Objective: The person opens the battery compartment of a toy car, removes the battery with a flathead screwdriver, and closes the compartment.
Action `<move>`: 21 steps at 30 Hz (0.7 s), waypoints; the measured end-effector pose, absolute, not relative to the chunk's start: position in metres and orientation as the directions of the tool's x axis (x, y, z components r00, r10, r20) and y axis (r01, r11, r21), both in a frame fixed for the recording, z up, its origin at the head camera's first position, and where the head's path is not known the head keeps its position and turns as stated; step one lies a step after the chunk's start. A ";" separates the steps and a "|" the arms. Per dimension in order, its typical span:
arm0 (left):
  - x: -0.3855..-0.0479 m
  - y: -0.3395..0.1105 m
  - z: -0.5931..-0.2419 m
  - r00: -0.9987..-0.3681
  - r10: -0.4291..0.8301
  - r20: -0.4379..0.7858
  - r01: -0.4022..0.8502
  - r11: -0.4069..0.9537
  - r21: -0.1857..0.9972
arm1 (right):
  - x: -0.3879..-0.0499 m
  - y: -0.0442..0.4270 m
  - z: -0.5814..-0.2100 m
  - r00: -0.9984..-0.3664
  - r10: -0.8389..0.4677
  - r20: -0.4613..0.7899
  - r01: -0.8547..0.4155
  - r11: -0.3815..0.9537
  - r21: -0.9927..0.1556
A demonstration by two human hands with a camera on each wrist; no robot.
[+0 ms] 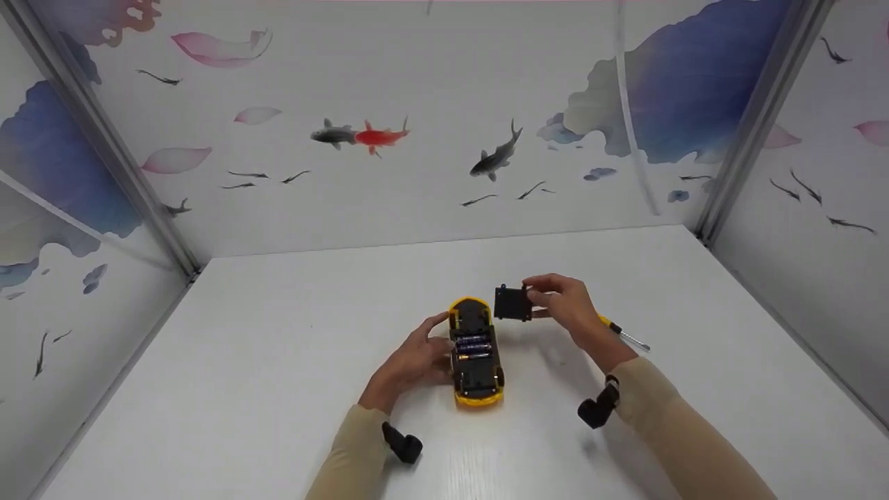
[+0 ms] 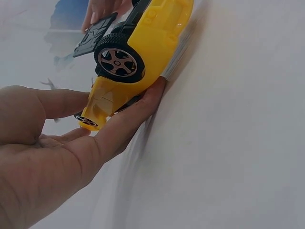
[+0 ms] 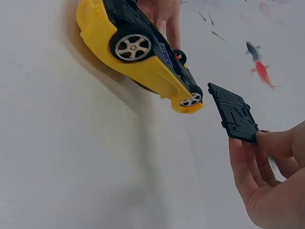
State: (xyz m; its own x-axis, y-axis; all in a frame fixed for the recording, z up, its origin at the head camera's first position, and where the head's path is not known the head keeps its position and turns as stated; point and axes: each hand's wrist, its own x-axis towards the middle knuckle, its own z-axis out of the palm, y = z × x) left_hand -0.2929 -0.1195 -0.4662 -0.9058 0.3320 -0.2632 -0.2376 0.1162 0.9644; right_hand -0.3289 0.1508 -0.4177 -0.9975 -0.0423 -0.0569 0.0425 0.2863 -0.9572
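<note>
Yellow toy car (image 1: 479, 373) upside down above the middle of the white table (image 1: 243, 375), black underside facing up; cannot tell whether it touches the tabletop. Its battery bay is uncovered, dark-blue batteries (image 1: 474, 346) lying crosswise in it. Silver-spoked wheels (image 3: 133, 47) on black tyres.

Left hand (image 1: 417, 357) partly closed about the car's left side, thumb on one face, fingers bent round the body. Right hand (image 1: 566, 302) pinches a square black battery cover (image 1: 512, 303) by its edge, thumb against fingertips. Cover is in the air near the car's far end, on the right, not touching it; moulded lines on one face, small tabs along its edges.

Screwdriver (image 1: 617, 328) on the table beyond the right wrist, yellow-and-black handle partly hidden, metal shaft pointing rightward. Beige sleeves (image 1: 354, 451) on both arms.
</note>
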 end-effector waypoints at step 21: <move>-0.293 -0.116 -0.466 -0.909 0.297 -0.293 -0.262 0.139 0.955 | -0.351 0.179 -0.431 -0.983 -0.011 -0.183 0.172 0.299 -0.939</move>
